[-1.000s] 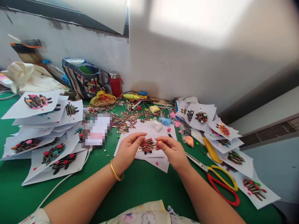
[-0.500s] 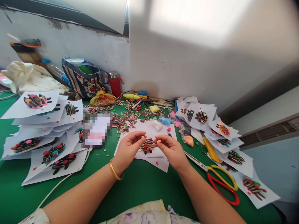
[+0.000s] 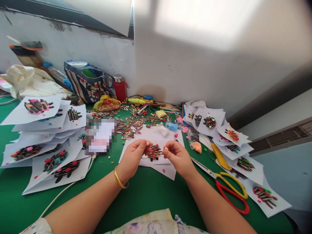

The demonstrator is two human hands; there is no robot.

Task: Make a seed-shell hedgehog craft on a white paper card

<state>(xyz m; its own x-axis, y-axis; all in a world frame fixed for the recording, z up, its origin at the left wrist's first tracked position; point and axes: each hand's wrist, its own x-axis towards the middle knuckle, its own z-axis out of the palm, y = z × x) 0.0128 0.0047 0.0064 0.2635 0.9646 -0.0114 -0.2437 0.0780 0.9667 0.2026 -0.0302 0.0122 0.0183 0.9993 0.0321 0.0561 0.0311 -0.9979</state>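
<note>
My left hand (image 3: 131,159) is closed, pinching a small pale orange bit of modelling clay (image 3: 147,143) between thumb and fingers. Opposite it, my right hand (image 3: 179,159) pinches another small orange bit of clay (image 3: 166,149). Between and just below the fingertips lies a figure made of striped sunflower seeds (image 3: 155,152), dotted with pink and red balls and with dark seeds as feet. It rests on white paper (image 3: 168,166). A larger orange lump of clay (image 3: 197,147) sits to the right of my right hand, by a plastic wrapper.
Loose sunflower seeds (image 3: 130,125) spread behind the paper, near white clay (image 3: 162,130) and blue clay (image 3: 173,126). Scissors (image 3: 226,185) and a yellow cutter (image 3: 220,156) lie right. Stacked seed pictures (image 3: 48,136) stand left, others (image 3: 246,165) right. A red flask (image 3: 120,89) stands behind.
Both hands have shifted slightly; the left fingers have curled further and rolled around their clay bit. The seed figure and the papers stay put.
</note>
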